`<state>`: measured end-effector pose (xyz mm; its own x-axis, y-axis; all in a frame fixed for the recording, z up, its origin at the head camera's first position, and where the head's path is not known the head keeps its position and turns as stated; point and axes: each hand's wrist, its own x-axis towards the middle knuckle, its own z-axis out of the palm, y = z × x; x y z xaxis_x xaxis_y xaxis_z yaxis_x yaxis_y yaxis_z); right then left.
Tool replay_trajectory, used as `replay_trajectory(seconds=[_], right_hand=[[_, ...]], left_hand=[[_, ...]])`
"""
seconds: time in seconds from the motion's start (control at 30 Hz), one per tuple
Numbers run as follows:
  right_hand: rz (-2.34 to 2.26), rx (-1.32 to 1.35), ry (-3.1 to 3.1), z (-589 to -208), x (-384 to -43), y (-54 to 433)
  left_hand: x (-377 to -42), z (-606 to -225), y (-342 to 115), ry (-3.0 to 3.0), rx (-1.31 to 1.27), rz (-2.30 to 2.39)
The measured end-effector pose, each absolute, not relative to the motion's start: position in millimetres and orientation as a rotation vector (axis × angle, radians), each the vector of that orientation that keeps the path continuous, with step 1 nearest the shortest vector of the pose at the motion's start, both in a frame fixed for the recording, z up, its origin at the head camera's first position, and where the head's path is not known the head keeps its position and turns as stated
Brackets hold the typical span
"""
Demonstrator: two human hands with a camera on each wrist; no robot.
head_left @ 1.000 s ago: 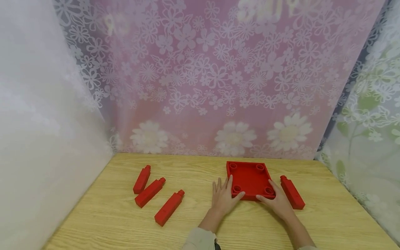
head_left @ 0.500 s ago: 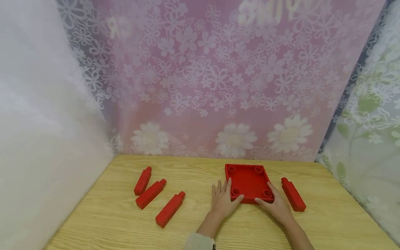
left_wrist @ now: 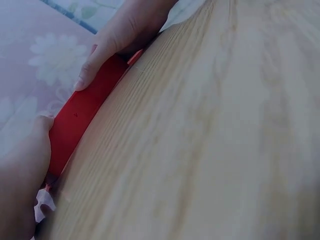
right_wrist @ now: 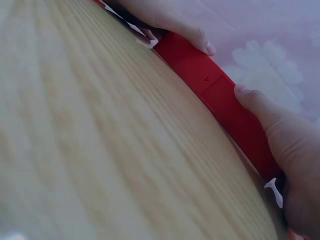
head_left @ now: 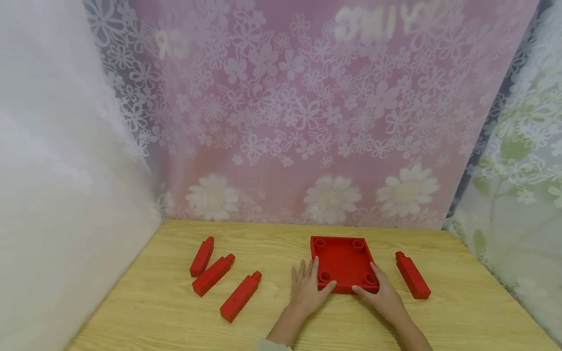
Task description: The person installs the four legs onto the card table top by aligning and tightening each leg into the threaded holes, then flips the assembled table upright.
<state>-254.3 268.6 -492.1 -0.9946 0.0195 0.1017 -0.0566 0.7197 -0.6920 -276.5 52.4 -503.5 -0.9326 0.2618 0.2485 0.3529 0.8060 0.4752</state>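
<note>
Both hands hold a red square tray [head_left: 344, 263], which lies on the table with its hollow side up and a round socket in each corner. My left hand [head_left: 306, 292] grips its near left corner, thumb on the front wall and fingers along the left side. At the near right corner my right hand [head_left: 384, 297] grips it the same way. In the left wrist view the tray's front wall [left_wrist: 77, 117] shows between the two thumbs. The right wrist view shows a small arrow-like mark on that wall [right_wrist: 220, 97]. The fingers behind the corners are partly hidden.
A red square post [head_left: 412, 276] with a round peg end lies right of the tray. To the left lie three similar posts: a far one [head_left: 202, 258], a middle one [head_left: 213, 276] and a near one [head_left: 240, 297]. Flowered cloth [head_left: 272, 122] hangs behind the wooden table [head_left: 175, 312].
Both hands have slid the tray a little to the left and slightly nearer, keeping their grip on its corners. The posts lie as before; the head view has shifted slightly.
</note>
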Motion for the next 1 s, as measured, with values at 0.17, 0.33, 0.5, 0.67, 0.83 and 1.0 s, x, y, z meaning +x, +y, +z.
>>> replay_trajectory(seconds=[0.17, 0.33, 0.5, 0.67, 0.83, 1.0], right_hand=[[1.125, 0.029, -2.834, -489.3, -250.0, 263.2], [1.118, 0.037, -2.824, -489.4, -248.5, 259.9], [1.112, 0.049, -2.818, -489.6, -247.2, 254.7], [1.108, 0.046, -2.819, -488.9, -246.9, 248.8], [1.126, 0.041, -2.820, -490.0, -246.1, 244.7], [1.139, 0.046, -2.806, -492.3, -243.8, 241.0]], left_hand=[[-272.8, -508.0, 48.2, -2.786, -0.488, -0.817], [-270.7, -508.5, 44.2, -2.772, -0.485, -0.794], [-269.2, -507.6, 38.3, -2.785, -0.485, -0.777], [-269.1, -506.8, 32.5, -2.789, -0.490, -0.789], [-266.8, -505.9, 27.9, -2.786, -0.497, -0.823], [-264.4, -507.2, 23.7, -2.797, -0.489, -0.804]])
